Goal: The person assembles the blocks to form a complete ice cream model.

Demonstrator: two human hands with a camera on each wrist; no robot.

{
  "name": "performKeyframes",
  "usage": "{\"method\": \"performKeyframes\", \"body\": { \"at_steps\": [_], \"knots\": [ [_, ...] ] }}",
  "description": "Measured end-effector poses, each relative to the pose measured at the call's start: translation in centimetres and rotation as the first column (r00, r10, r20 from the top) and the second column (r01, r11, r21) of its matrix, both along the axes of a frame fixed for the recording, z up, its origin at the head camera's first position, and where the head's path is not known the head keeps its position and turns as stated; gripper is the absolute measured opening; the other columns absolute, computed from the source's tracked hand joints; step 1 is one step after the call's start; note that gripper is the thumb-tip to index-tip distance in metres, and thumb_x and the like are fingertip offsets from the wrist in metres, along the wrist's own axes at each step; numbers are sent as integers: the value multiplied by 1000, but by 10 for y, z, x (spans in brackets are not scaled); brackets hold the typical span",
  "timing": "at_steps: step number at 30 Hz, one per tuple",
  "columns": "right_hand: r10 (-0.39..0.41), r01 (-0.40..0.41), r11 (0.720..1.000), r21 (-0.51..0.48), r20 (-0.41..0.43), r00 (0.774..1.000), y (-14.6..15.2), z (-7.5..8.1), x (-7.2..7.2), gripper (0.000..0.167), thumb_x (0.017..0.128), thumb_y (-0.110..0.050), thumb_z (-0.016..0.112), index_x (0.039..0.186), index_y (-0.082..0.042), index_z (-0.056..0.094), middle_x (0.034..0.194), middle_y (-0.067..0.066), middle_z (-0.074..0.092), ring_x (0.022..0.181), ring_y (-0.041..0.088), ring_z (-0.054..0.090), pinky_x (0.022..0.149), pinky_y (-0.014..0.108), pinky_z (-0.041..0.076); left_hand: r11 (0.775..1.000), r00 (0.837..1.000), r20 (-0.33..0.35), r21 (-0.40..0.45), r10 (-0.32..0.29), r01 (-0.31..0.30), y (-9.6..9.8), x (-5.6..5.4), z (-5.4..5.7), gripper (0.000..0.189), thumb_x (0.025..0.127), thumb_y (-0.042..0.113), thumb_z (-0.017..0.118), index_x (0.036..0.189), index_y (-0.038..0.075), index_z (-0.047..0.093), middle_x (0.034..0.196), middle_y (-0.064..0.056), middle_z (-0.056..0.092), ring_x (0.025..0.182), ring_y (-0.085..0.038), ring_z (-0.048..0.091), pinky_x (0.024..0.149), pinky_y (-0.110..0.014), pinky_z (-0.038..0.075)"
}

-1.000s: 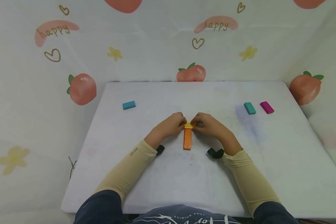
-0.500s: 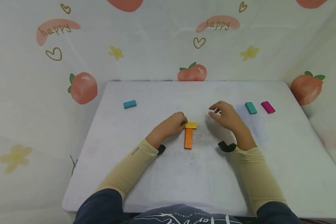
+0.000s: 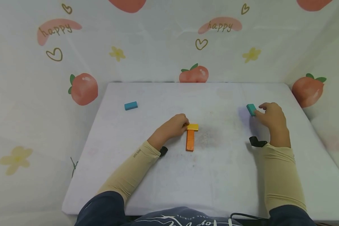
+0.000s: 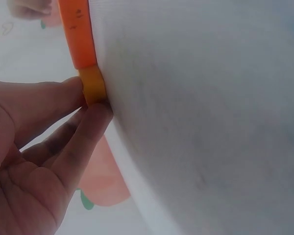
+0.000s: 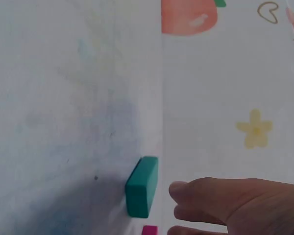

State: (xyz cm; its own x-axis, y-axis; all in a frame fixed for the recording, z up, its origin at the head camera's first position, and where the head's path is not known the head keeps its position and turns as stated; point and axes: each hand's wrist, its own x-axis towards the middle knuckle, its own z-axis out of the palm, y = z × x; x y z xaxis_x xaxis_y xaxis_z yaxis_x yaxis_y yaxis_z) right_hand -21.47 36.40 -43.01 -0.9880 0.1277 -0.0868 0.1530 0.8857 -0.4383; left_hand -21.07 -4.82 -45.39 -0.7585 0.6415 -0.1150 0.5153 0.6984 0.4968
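In the head view my left hand [image 3: 173, 127] pinches the left end of a yellow block [image 3: 193, 126] on the table. The thumb and a finger sit on that yellow block [image 4: 94, 85] in the left wrist view. A long orange piece [image 3: 190, 140] lies against its near side, making a T. At the right, my right hand [image 3: 272, 117] hovers with fingers parted just beside a teal block [image 3: 251, 110]. A gap shows between the fingers and the teal block [image 5: 143, 188] in the right wrist view. A magenta block [image 5: 149, 230] peeks in at the bottom edge there; my hand covers it in the head view.
A blue block [image 3: 131, 105] lies at the far left of the white table [image 3: 164, 185]. Patterned cloth [image 3: 158, 40] with peaches and flowers hangs behind the table and along its sides. Black wrist cameras [image 3: 257, 142] protrude from the sleeves.
My right hand has let go of the yellow block and moved right, to the teal and magenta blocks. The left hand has stayed on the yellow block.
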Motion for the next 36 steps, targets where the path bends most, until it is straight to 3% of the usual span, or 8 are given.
{"method": "performKeyframes", "body": {
  "at_steps": [6,13,24,36],
  "knots": [
    [-4,5,1000,-20,51,999,10,-7,2,51,104,-26,54,137,13,58,136,40,53,123,56,51,98,70,48,1000,1000,10,6,1,-1,0,0,0,27,106,6,63,128,-4,73,124,-18,70,117,-27,68,101,-37,58],
    [4,-2,999,-53,20,1000,7,-13,-2,46,103,-21,57,130,17,61,131,40,57,117,55,56,93,67,51,1000,1000,5,20,-3,3,-1,-1,1,27,106,6,62,128,-4,73,123,-18,70,115,-28,69,100,-37,59],
    [-71,75,994,-77,53,996,-6,-14,0,53,102,-28,63,131,17,61,126,37,61,109,46,59,85,55,55,1000,1000,-12,0,-6,6,0,5,-1,28,107,4,58,129,-7,72,125,-19,70,120,-29,68,104,-37,58],
    [-22,19,995,-94,-29,999,-12,-17,-7,43,101,-19,65,127,16,65,123,38,66,111,49,61,95,64,53,1000,1000,-11,8,28,-28,3,7,2,28,107,3,58,129,-6,72,125,-18,70,119,-28,68,103,-37,58]
  ]
}}
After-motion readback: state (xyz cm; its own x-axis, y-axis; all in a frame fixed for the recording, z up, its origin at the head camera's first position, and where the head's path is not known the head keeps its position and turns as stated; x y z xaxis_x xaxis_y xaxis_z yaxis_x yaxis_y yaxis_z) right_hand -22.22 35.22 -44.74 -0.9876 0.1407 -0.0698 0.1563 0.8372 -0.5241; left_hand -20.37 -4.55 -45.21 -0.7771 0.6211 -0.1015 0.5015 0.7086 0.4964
